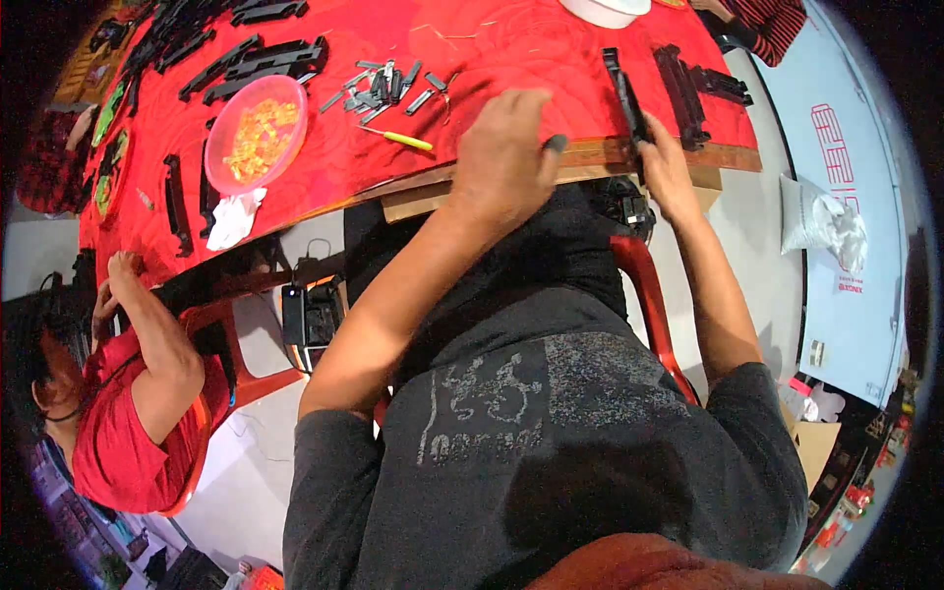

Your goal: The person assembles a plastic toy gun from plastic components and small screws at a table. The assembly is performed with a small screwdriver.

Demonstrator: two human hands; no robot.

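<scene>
My right hand (669, 172) is closed on the lower end of a long black plastic part (621, 88), held tilted at the table's near edge. My left hand (503, 157) hovers over the edge of the red-covered table, its fingers stretched out and the thumb apart, nothing visible in it. A dark grey cap or cover (557, 144) sits on the thumb tip. Left of this hand lies a thin tool with a yellow handle (407, 141), perhaps a screwdriver. Beyond it is a loose pile of small black and silver pieces (385, 87).
A pink bowl (299, 138) of small orange-yellow pieces stands at left, beside a crumpled white tissue (236, 218). More black parts (680, 96) lie at right and far left. A white bowl (610, 10) is at the back. A person in red (138, 413) sits at left.
</scene>
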